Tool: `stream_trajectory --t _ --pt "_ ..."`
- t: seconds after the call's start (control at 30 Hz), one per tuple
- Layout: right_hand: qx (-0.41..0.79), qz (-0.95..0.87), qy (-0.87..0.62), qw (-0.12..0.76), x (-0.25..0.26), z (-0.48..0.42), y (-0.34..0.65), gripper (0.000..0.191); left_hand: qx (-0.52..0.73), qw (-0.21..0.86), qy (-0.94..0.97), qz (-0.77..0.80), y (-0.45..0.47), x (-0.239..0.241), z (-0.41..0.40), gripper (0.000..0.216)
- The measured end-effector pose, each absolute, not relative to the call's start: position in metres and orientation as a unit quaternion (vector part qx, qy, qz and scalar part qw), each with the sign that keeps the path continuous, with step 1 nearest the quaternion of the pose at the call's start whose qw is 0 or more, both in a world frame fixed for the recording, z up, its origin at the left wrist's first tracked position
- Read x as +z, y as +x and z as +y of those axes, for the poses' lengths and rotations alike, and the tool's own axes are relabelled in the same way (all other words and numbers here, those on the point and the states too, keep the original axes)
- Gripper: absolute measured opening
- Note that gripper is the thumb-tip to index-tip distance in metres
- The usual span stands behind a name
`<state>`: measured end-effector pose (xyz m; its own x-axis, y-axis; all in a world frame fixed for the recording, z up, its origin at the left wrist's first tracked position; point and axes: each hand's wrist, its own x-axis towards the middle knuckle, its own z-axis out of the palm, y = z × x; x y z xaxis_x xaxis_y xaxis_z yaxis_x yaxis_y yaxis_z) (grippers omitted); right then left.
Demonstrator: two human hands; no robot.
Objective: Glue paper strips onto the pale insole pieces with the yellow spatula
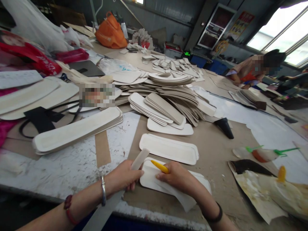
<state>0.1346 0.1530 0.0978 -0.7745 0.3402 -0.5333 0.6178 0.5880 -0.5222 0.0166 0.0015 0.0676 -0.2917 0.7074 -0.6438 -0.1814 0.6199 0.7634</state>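
My left hand is closed around a long pale strip, whose short end sticks up past the fingers. The strip's other end hangs over the table's front edge. In my right hand is a yellow pointed tool, its tip aimed left; most of it is hidden in the grip. Both hands are at a white elongated panel with rounded corners near the front edge. A loose pale flap lies under my right hand and wrist. Just beyond sits a similar white panel.
Stacked panels fill the middle, with another stack at the left. At right are a black cone-shaped piece, bottles with green tips and a glue-smeared lump with a yellow nozzle. A co-worker sits far right.
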Motion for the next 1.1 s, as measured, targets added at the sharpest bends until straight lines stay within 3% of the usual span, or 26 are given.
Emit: stream_trajectory --t 0.43,0.7,0.9,1.1 --pt "-0.255 0.9 0.291 0.201 0.111 0.152 0.155 0.02 0.392 0.516 0.183 0.74 0.021 0.067 0.008 0.029" --pt "-0.22 0.868 0.419 0.149 0.112 0.186 0.252 0.023 0.367 0.507 0.183 0.758 0.021 0.059 0.002 0.04" --pt "-0.087 0.826 0.532 0.163 0.101 0.174 0.253 0.025 0.349 0.492 0.178 0.777 0.026 0.057 0.004 0.043" --pt "-0.089 0.823 0.541 0.149 0.097 0.177 0.251 0.021 0.349 0.495 0.17 0.777 0.027 0.045 0.003 0.044"
